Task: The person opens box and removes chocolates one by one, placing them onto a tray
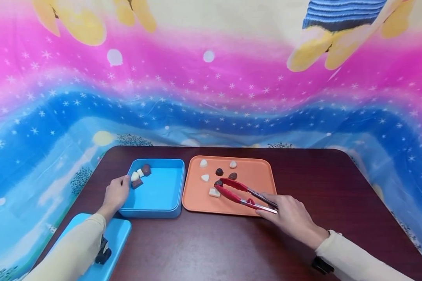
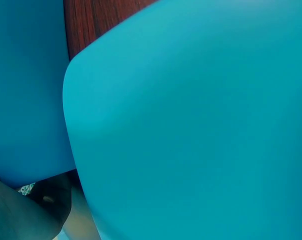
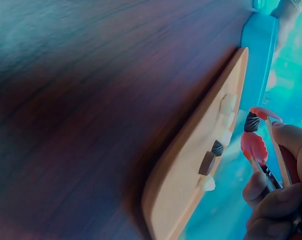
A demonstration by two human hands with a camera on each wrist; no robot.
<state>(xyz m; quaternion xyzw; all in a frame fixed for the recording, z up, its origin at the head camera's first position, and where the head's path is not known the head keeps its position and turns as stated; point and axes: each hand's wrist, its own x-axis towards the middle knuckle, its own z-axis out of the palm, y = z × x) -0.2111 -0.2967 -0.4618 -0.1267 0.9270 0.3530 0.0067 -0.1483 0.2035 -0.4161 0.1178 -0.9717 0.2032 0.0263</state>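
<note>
My right hand [image 1: 293, 216] holds a pair of red-tipped tongs [image 1: 231, 194] over the orange tray [image 1: 256, 187]. Between the tong tips is a dark ridged chocolate [image 3: 251, 121], lifted off the tray in the right wrist view. Below it on the tray lies a white square piece [image 1: 214, 192]; other white and dark pieces, such as a dark oval chocolate [image 1: 233, 176], are spread behind. With my left hand [image 1: 117, 192] I grip the left wall of the blue box [image 1: 161, 187]. Brown and white chocolates [image 1: 137, 182] sit along that box's left side.
A light blue lid [image 1: 117, 238] lies at the table's left front, under my left forearm. The box and tray stand side by side on the dark wooden table [image 1: 197, 246]. Behind the table hangs a patterned cloth [image 1: 211, 97].
</note>
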